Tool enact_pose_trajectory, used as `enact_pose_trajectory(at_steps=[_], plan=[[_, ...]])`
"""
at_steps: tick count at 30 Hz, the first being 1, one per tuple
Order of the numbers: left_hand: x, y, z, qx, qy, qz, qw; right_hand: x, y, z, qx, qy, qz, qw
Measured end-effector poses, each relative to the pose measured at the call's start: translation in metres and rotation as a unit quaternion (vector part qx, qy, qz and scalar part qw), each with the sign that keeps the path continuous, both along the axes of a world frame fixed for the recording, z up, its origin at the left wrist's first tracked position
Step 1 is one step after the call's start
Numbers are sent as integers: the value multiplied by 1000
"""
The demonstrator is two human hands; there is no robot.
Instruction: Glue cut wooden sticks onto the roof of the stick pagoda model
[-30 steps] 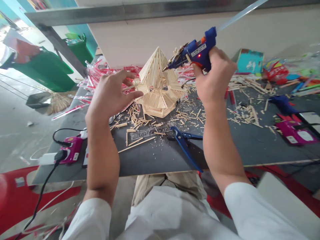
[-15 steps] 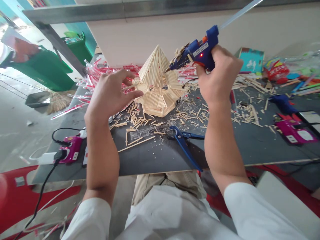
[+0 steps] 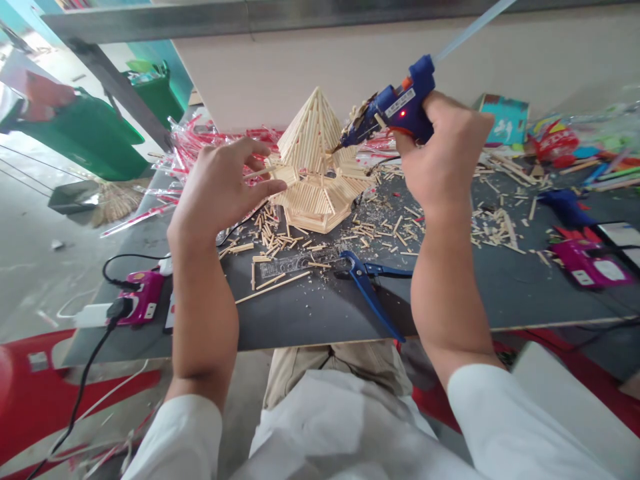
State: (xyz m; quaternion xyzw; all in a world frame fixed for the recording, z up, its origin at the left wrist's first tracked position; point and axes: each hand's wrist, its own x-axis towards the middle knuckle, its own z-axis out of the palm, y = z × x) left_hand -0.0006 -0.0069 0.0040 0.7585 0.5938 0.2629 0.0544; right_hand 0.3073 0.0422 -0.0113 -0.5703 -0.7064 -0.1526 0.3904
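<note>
A wooden stick model (image 3: 320, 193) with a pointed roof stands on the dark table (image 3: 310, 320). My right hand (image 3: 440, 147) is wrapped round a blue glue gun (image 3: 405, 107) with a lit red light and a clear glue stick in its back. The gun's nozzle is at the lower right side of the pointed roof. My left hand (image 3: 225, 187) is at the model's left side, thumb and fingers closed on a thin stick (image 3: 259, 173) that reaches the model's edge.
Cut stick pieces (image 3: 273, 233) and a clear ruler (image 3: 285, 265) lie before the model, beside blue-handled cutters (image 3: 367, 287). Red-and-clear wrappers (image 3: 200, 143) are behind left. Purple power strips (image 3: 145, 297) sit at both sides; a second blue glue gun (image 3: 567, 205) lies right.
The glue gun's nozzle has shifted slightly down, closer in at the roof's lower edge, and my right hand has turned a little. My left hand has hardly moved.
</note>
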Motion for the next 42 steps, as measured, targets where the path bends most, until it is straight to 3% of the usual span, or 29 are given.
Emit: enact_pose_trajectory(at_steps=[24,34,38,42], plan=[[-1,0,0,5,11,1,1000,6,-7,5,-18,6,35,999],[-6,4,-7,14,-32,-23,999,8,-15,11,-49,21,70,996],[-7,6,-8,17,-30,-30,999,4,-17,13,-19,52,93,994],[-8,7,-9,15,-36,-37,999,0,-16,13,8,49,72,996]])
